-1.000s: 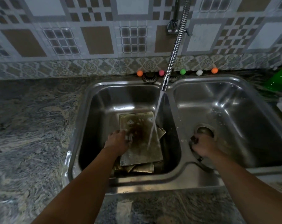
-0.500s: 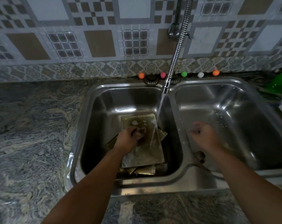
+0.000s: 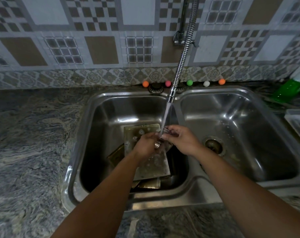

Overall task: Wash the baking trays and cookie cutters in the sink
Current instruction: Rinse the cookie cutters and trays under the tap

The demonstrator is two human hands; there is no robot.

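Left basin of the sink point(image 3: 111, 103): several stacked baking trays point(image 3: 151, 165), exact count unclear. Above them my left hand point(image 3: 145, 146) pinched one metal cookie cutter point(image 3: 157, 144); my right hand point(image 3: 182, 140) pinched a second cutter point(image 3: 166, 130) under the water stream point(image 3: 166, 115). Behind, five small balls point(image 3: 189, 82).

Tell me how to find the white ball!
Look at the steel double sink and follow its back edge, where a row of little coloured balls sits along the wall. The white ball is behind the right basin, between the green ball and an orange ball. It is the only pale one.
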